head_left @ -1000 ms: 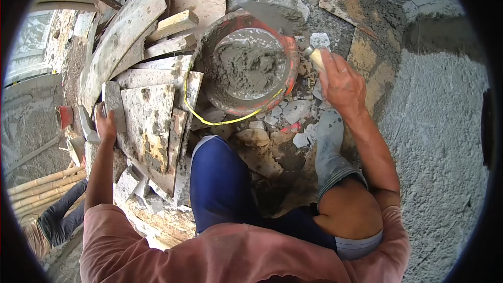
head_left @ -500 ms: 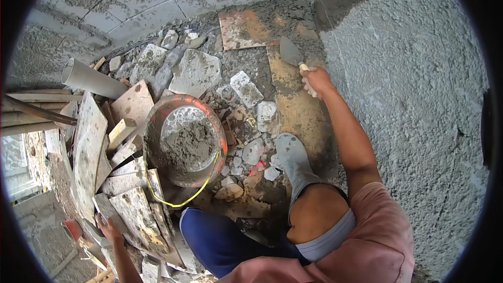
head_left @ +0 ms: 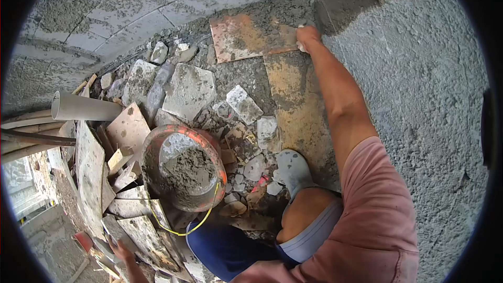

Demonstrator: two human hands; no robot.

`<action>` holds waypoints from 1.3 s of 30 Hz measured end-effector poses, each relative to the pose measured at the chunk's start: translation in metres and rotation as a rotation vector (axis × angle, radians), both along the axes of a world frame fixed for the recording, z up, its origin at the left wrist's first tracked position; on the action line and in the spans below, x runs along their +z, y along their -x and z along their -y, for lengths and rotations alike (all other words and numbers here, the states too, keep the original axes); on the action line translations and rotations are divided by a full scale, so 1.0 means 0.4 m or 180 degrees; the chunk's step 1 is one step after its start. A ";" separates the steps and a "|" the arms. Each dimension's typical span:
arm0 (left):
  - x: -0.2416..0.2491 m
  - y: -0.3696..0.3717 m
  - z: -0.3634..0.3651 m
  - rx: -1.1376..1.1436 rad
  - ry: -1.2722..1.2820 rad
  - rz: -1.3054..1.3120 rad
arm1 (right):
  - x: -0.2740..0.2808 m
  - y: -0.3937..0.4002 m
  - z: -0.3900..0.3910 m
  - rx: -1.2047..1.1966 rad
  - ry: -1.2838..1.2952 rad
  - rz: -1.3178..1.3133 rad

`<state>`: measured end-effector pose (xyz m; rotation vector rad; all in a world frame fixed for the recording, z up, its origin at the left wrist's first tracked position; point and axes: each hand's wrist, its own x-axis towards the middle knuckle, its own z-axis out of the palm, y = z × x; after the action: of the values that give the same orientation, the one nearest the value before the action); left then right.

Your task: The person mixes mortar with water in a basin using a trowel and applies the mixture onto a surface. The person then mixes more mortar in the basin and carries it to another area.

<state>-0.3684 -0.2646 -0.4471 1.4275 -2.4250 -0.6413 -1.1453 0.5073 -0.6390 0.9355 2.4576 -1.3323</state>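
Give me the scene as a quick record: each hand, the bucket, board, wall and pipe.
Right hand: closed around a pale handle, blade not visible
Left hand: at the scrap-board pile, grip unclear
Bucket: orange-rimmed, holds grey mortar, yellow bail hanging outside
Flat board: mortar-smeared, next to the right hand
Rough wall: grey, darker patch near the corner
Pipe: grey, beside the wood scraps
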 end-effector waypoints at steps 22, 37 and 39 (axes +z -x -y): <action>0.021 -0.016 -0.004 -0.0209 0.0591 0.0722 | 0.307 -0.540 0.112 0.1368 0.0103 -0.1183; 0.052 0.011 -0.050 -0.0347 0.0694 0.0738 | 0.485 -0.960 0.437 0.4404 -0.2056 -0.2712; 0.043 0.002 -0.038 -0.0379 0.0798 0.0756 | 0.475 -0.965 0.432 0.4200 -0.2071 -0.2768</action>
<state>-0.3692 -0.2495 -0.4298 1.3297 -2.6732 -0.1872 -0.7595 0.3346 -0.4488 -1.3971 2.9724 -0.4051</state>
